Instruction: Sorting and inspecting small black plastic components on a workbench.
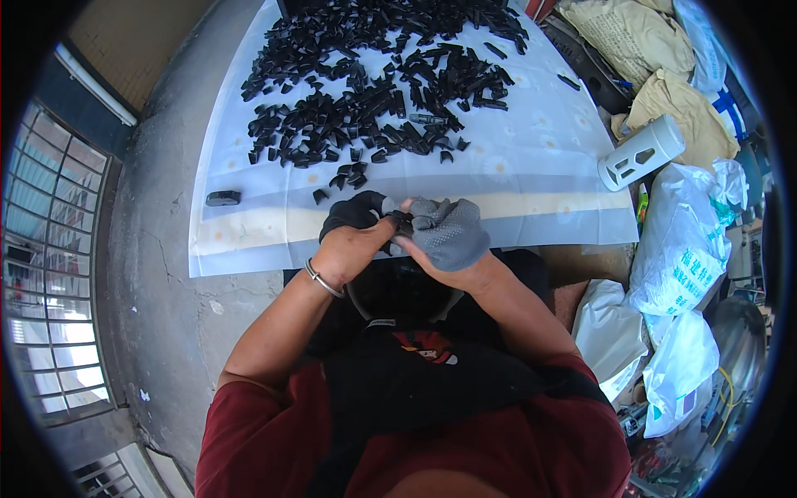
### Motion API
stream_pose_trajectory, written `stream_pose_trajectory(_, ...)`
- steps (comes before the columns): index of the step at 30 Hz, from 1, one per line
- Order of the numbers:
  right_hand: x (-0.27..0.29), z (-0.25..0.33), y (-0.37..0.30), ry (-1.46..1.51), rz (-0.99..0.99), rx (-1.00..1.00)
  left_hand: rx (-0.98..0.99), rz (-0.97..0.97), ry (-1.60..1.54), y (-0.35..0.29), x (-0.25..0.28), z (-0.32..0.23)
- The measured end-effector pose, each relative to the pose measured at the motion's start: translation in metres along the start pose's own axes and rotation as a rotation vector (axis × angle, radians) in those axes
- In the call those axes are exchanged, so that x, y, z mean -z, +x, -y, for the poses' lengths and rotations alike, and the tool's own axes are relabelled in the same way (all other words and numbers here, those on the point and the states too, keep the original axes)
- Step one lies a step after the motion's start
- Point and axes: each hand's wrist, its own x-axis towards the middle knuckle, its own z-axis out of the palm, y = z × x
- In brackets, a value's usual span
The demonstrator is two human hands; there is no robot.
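At the near edge of the table (pixel 573 217), my left hand (pixel 352 226) and right hand (pixel 448 232) pinched a small black part (pixel 402 222) (being worked, I judged); next called for steadiness.

The left hand (pixel 353 226) and right hand (pixel 452 234), both gloved, share a grip on a black part (pixel 402 222) near the surface (pixel 556 178). Black pieces (pixel 357 79) spread across it; a white cylinder (pixel 662 143) sits rightward, bags (pixel 681 236) beyond.

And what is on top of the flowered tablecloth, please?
On the flowered tablecloth lie many black parts in loose heaps, with one black block apart at left. What the heaps cover cannot be seen.
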Motion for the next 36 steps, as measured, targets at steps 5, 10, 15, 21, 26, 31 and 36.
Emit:
stream_pose_trajectory(5,0.003,0.004,0.001,-0.018,0.194,-0.057,-0.079,0.072,0.051,-0.012,0.004,0.003)
stream_pose_trajectory(10,-0.002,0.008,0.004,0.164,0.176,-0.122,-0.163,-0.021,-0.045,-0.019,-0.002,0.014)
stream_pose_trajectory(15,0.012,0.007,0.008,0.11,0.197,-0.103,0.003,-0.132,-0.197,-0.019,0.005,0.013)
stream_pose_trajectory(21,0.008,0.01,0.004,0.016,0.173,-0.051,-0.143,-0.165,0.022,-0.018,0.007,0.006)
stream_pose_trajectory(26,0.004,0.012,0.002,-0.081,0.203,0.051,-0.259,-0.167,0.276,-0.018,0.001,0.006)
stream_pose_trajectory(31,-0.01,0.018,-0.006,-0.121,0.208,0.071,-0.321,-0.123,0.468,-0.02,-0.005,0.005)
stream_pose_trajectory(36,-0.001,0.0,0.003,0.238,0.384,-0.226,-0.287,-0.032,0.698,-0.009,0.025,0.007)
